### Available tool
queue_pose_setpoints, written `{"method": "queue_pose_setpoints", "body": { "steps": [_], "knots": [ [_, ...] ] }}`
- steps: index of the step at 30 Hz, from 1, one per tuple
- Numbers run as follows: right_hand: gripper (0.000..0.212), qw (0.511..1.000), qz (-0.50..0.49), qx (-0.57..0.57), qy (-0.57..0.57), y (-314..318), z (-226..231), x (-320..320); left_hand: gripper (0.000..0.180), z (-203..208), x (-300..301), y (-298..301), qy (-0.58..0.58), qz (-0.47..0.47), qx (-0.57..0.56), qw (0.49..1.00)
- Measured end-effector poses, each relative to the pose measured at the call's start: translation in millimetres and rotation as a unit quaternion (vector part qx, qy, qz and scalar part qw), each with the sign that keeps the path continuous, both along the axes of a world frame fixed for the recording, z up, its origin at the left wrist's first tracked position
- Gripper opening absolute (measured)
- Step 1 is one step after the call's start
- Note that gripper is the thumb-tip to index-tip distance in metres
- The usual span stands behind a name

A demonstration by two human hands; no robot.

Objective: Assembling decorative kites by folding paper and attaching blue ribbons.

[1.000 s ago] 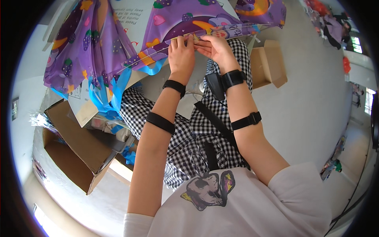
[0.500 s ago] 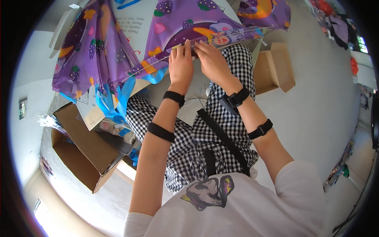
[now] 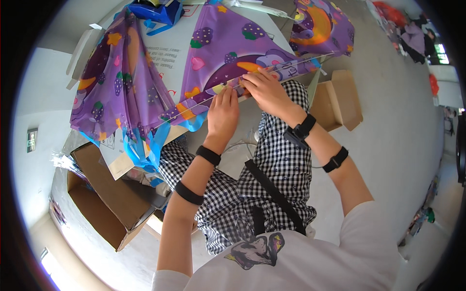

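Observation:
A purple kite-like sheet [image 3: 213,53], printed with moons, stars and berries, lies spread before me. Along its near edge runs a thin pale rod [image 3: 191,107]. My left hand [image 3: 224,115] is closed at the middle of this edge, its fingertips bunched on the sheet and rod. Just right of it, my right hand [image 3: 272,94] grips the same edge, with bent fingers lying over the print and its thumb hidden. Blue ribbons [image 3: 156,145] hang from the sheet's near left side. The left part of the sheet is gathered in folds.
Under the sheet lies a white printed board [image 3: 170,34]. A blue tape dispenser [image 3: 158,12] stands at its far edge. An open brown carton [image 3: 109,189] is at my left, and a smaller open cardboard box [image 3: 335,99] sits on the floor at right.
The view has tilted, so everything sits lower and the blue tape dispenser shows more. My left fingertips have drawn slightly nearer and bunched together; my right hand has shifted slightly right along the edge.

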State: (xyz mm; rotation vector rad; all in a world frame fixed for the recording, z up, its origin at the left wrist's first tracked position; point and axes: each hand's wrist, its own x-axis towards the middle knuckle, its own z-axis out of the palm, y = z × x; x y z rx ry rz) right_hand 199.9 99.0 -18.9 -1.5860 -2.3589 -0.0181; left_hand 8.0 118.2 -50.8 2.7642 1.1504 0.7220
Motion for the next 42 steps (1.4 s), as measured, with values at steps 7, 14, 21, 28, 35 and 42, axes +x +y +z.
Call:
{"method": "queue_pose_setpoints", "body": {
  "steps": [7, 14, 21, 28, 35, 42],
  "knots": [
    [0.03, 0.997, 0.05, 0.05, -0.025, 3, 2, 5, 0.036, 6, 3, 8, 0.02, 0.001, 0.007, 1.0],
    [0.032, 0.994, 0.033, -0.014, 0.102, 75, 37, 4, 0.039, 5, 9, -2, -0.037, 0.055, -0.001, 0.998],
    [0.034, 0.987, 0.149, 0.036, -0.046, 234, 50, -44, 0.039, 13, 11, -9, -0.081, 0.082, -0.033, 0.993],
    [0.028, 0.934, 0.197, -0.039, -0.296, 284, 33, -63, 0.041, 16, 11, -8, -0.087, 0.087, -0.056, 0.991],
    [0.019, 0.899, 0.236, -0.079, -0.359, 290, 57, -57, 0.041, 12, 11, -10, -0.096, 0.085, -0.067, 0.99],
    [0.023, 0.933, 0.242, -0.007, -0.266, 258, 95, -28, 0.039, 9, 13, -11, -0.104, 0.096, -0.043, 0.989]
  ]
}}
